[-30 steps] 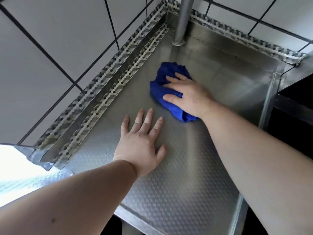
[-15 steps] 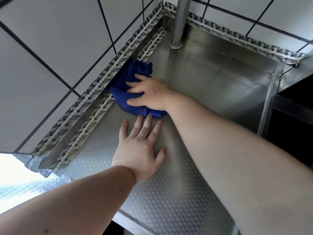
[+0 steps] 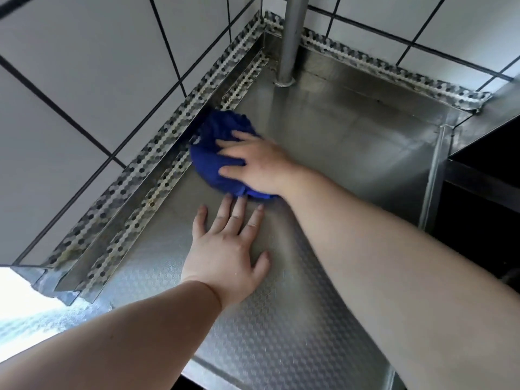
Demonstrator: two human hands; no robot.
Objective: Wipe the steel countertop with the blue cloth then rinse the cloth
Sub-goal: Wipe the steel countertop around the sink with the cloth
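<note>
White tiled walls meet over an embossed steel counter (image 3: 281, 319), with a steel post (image 3: 289, 40) in its far corner. Short of the post, the right hand (image 3: 253, 161) presses flat, fingers spread, on the bunched blue cloth (image 3: 216, 153), which touches the left upstand (image 3: 157, 164). The left hand (image 3: 228, 249) lies open, bracing just nearer. Knuckles could scrape that upstand; open room lies rightward.

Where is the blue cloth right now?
In the head view, the bunched blue cloth lies left of centre on the steel countertop, under the right hand, against the left patterned wall trim.
</note>
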